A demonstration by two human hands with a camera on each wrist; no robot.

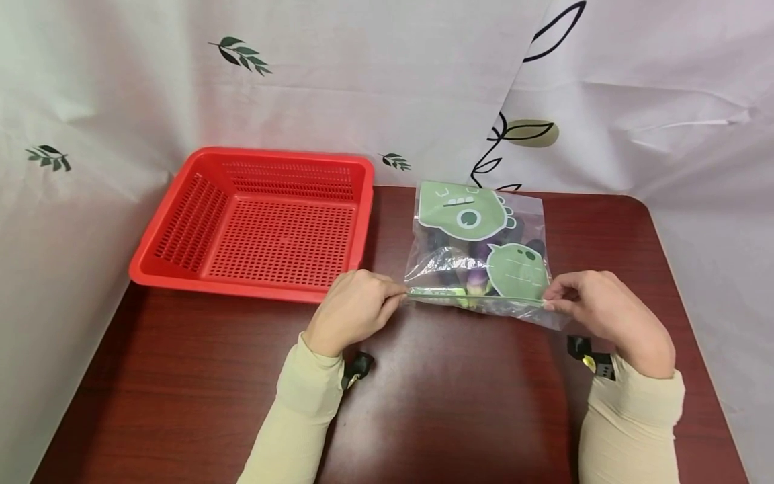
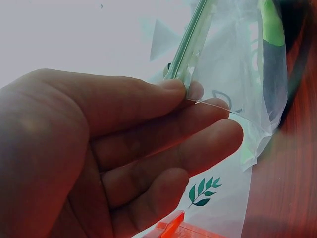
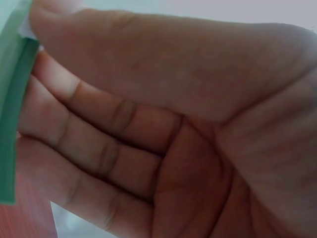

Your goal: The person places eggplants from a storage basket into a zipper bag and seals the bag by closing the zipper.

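A clear zip bag (image 1: 447, 259) with green cartoon prints lies on the table, its green zip strip running along the near edge. Through the plastic show dark and purple items with pale green ends; their kind is unclear. My left hand (image 1: 357, 309) pinches the strip's left end between thumb and forefinger, the other fingers loosely bent behind, as the left wrist view (image 2: 133, 134) shows. At the opposite end, my right hand (image 1: 605, 312) pinches the strip. A green band (image 3: 12, 114) and a small white bit by the thumb appear in the right wrist view.
To the left stands a red plastic basket (image 1: 365, 228) with perforated walls and nothing inside. White cloth (image 1: 375, 81) with leaf prints hangs behind and at both sides of the dark red wooden table (image 1: 459, 396). Small black devices sit at both wrists.
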